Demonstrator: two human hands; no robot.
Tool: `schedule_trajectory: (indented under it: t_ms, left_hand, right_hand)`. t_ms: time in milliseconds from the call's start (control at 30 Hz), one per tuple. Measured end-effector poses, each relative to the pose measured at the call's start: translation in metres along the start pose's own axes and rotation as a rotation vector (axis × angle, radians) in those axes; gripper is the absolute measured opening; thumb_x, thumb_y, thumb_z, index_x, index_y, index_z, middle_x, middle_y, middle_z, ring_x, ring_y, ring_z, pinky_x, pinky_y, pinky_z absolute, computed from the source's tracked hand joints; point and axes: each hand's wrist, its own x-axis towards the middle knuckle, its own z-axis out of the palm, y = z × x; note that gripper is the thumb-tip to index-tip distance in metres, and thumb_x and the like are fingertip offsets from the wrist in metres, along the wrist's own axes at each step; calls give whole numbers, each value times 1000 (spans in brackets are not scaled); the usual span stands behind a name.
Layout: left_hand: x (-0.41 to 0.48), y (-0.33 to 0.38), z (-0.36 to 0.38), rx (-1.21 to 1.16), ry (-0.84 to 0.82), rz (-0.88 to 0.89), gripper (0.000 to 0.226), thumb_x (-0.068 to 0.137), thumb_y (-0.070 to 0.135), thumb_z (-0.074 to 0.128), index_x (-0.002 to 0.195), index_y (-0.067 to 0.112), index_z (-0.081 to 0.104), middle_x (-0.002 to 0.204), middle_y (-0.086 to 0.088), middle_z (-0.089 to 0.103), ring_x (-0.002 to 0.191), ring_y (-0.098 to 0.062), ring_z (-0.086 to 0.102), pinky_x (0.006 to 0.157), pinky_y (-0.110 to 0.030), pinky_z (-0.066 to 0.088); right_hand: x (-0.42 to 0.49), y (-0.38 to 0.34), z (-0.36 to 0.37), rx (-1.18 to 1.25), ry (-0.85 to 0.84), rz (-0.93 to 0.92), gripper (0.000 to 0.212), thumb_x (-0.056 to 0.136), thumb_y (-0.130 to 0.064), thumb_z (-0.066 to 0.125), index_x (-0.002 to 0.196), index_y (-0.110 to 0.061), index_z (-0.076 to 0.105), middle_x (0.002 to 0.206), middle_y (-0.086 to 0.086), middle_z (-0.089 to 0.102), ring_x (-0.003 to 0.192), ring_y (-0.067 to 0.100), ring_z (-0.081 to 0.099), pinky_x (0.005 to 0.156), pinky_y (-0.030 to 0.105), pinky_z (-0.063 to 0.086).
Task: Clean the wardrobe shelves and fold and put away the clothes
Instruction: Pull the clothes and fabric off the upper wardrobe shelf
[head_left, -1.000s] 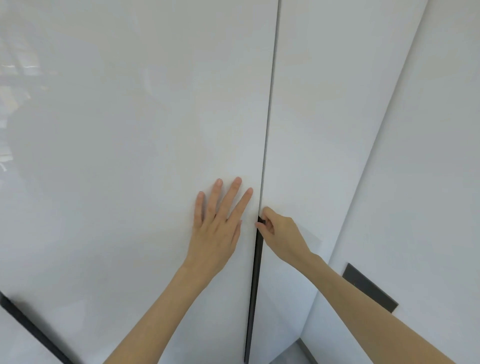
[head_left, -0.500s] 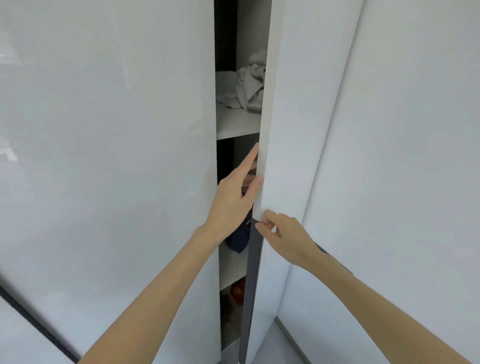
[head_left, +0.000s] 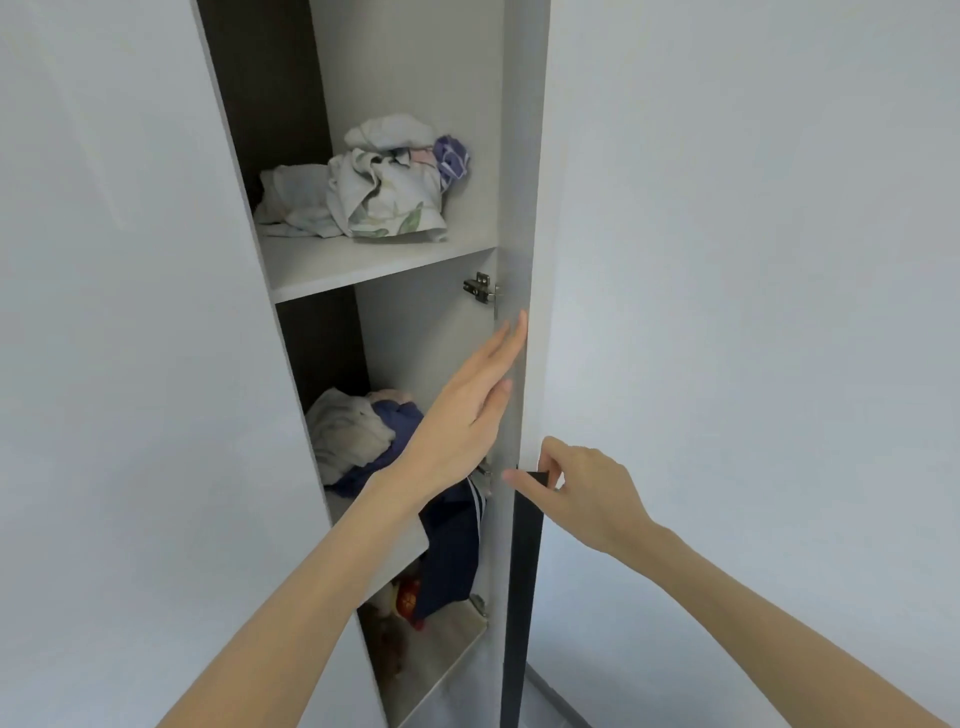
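Note:
The wardrobe door (head_left: 519, 182) stands open, seen almost edge-on. My right hand (head_left: 582, 493) pinches the top of its dark handle strip (head_left: 522, 571). My left hand (head_left: 467, 415) lies flat with straight fingers against the door's inner face. Inside, an upper shelf (head_left: 363, 265) carries a crumpled heap of pale floral clothes (head_left: 374, 192). A lower shelf (head_left: 395, 551) holds a bundle of white and navy clothes (head_left: 358, 436), partly hidden by my left forearm. A navy garment (head_left: 452, 556) hangs over that shelf's front edge.
A closed glossy white door (head_left: 130, 364) fills the left side. A white panel (head_left: 753, 260) fills the right. A metal hinge (head_left: 483, 288) sits under the upper shelf. Red and brown items (head_left: 410, 597) lie in the bottom compartment. Grey floor (head_left: 545, 706) shows below.
The door went from shut to wide open, swinging right with my right hand on its handle. My left hand left the neighbouring door's front and now presses the open door's inner face.

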Motion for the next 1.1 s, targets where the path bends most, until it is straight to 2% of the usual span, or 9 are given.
schedule_trajectory:
  t_ms: [67,133,233,367,467,533,767,933,1100]
  left_hand:
    - [11,0,11,89,-40,-8,67,103,7,31,146,51,4,162,8,2,148,-8,4,116,-17,12]
    - [23,1,21,153,-72,22,73,102,6,32,143,57,-1,161,11,-7,149,-10,1,109,-9,16]
    - [42,3,35,226,-117,105,82,101,2,33,141,61,-7,158,17,-17,148,-13,-11,103,-6,18]
    - [74,4,55,399,-158,215,87,96,0,36,144,55,-10,158,17,-19,147,-18,-19,101,-30,40]
    - [97,-2,71,561,-137,245,87,93,3,42,149,46,-8,160,10,-14,148,-20,-12,116,-47,26]
    - [111,-4,82,604,-138,225,88,91,6,45,150,45,-8,160,11,-14,149,-22,-11,117,-49,22]
    - [149,-4,116,726,-179,220,79,93,16,45,153,38,-1,161,7,-13,148,-22,-13,119,-48,13]
    - [163,-6,128,801,-229,202,76,96,21,43,153,35,-6,160,6,-19,147,-23,-18,120,-48,9]
    - [161,-12,128,704,-176,217,74,94,16,44,153,37,4,161,10,-9,149,-20,-3,118,-43,15]
  right_hand:
    - [-3,11,-6,0,54,42,45,88,-64,46,85,-20,37,66,-1,63,54,16,51,57,26,41]
    - [-7,24,-13,-50,97,44,37,90,-58,47,97,-24,31,66,-1,62,56,16,55,55,27,42]
    - [-12,40,-27,-96,222,40,45,87,-50,56,121,-29,35,89,-16,63,68,6,53,58,26,47]
    - [-12,51,-57,54,460,62,63,85,-35,67,137,-31,32,110,-23,53,85,-2,45,68,24,47]
    - [6,63,-85,162,526,119,49,90,-34,63,133,-28,39,106,-14,61,84,5,53,75,27,46]
    - [19,77,-100,167,527,149,38,91,-35,62,123,-24,44,99,-8,65,83,11,57,76,32,49]
    - [41,123,-128,97,466,194,27,97,-28,53,118,-17,39,95,-7,61,72,11,59,66,35,48]
    - [54,140,-141,-1,407,228,26,98,-30,50,115,-15,37,102,1,63,74,22,56,64,37,46]
    - [48,140,-146,-302,446,275,33,96,-42,50,95,-15,32,71,-4,51,64,23,47,55,35,42]
